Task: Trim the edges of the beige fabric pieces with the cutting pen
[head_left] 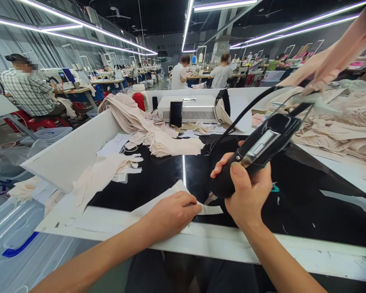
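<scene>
My right hand [251, 187] is wrapped around a black corded handheld power tool [256, 154] with a metal plate on its upper side. The tool leans, its lower end just above the worktop near the fabric. My left hand [173, 211] presses a pale fabric piece [158, 200] against the table's front edge, fingers closed together at the cloth. A narrow tail of that piece reaches right, under the tool's lower end. The exact tip of the tool is hard to make out.
Stacked beige fabric pieces [164, 140] lie at the back, more cut pieces [100, 175] at left, and a large heap [344, 122] at right. A white vented box [189, 109] and phone [176, 114] stand behind. A black cable [247, 110] loops near the tool. Co-workers sit beyond.
</scene>
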`<state>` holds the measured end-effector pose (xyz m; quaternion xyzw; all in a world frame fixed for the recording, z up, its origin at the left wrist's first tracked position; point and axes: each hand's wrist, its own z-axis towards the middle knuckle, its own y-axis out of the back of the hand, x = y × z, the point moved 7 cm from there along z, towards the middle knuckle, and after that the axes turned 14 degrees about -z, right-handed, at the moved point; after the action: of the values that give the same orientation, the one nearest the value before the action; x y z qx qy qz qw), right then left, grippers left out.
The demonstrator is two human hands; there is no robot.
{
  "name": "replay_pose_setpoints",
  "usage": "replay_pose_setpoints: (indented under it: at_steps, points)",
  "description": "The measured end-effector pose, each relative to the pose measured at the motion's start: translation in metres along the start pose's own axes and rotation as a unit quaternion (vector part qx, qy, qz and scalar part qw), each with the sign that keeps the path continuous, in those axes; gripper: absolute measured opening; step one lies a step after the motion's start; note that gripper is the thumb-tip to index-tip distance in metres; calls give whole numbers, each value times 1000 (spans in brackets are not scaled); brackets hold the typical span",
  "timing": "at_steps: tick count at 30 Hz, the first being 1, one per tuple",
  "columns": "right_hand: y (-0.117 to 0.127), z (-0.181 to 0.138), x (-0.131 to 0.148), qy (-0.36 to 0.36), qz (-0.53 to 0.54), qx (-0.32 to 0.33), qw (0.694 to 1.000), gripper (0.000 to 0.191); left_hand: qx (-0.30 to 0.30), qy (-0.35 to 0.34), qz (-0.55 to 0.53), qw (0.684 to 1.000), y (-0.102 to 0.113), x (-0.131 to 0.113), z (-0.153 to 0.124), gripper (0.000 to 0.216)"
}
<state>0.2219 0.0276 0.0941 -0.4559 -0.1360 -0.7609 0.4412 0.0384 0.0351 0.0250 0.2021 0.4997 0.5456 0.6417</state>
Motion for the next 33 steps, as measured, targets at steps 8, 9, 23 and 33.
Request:
replay_pose_setpoints:
  at_steps: [8,9,23,33]
  points:
    - [-2,-2,-3,4,-15,7,1000,41,-13,-9,10,1000,2,-2,1,26]
    - [-3,-1,-3,6,-14,6,1000,42,-18,-9,13,1000,3,-2,1,26]
    - [-14,1,-5,23,-11,12,1000,40,-36,2,9,999,2,4,-1,29]
    - [-22,3,-11,26,-19,8,999,34,-28,10,7,1000,2,4,0,29]
